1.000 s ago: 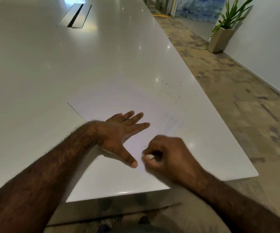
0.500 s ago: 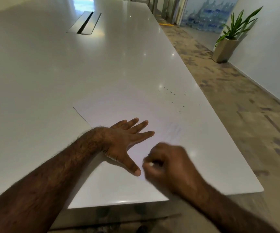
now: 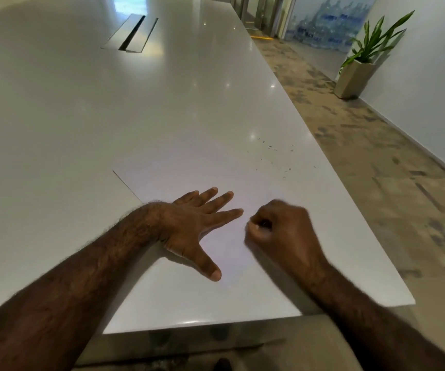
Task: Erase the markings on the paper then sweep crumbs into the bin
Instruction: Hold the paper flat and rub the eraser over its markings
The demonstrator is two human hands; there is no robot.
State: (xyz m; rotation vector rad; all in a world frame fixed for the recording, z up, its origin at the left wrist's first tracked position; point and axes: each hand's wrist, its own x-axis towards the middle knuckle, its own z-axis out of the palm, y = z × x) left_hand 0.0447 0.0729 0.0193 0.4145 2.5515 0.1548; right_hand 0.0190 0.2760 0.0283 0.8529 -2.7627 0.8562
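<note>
Left hand (image 3: 189, 226) is lying flat on the paper (image 3: 178, 170), fingers (image 3: 216, 202) spread. Right hand (image 3: 280, 231) is curling tightly over the paper; eraser hidden, cannot tell. Crumbs (image 3: 275, 156) are sitting on the bench (image 3: 82, 116) beyond the paper.

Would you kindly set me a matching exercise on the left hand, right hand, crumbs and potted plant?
Things:
1. left hand
2. right hand
3. crumbs
4. potted plant

States or places:
A. on the floor by the wall
B. fingers curled
C. flat on the paper
D. scattered on the table beyond the paper

Pairs: 1-C, 2-B, 3-D, 4-A
</note>
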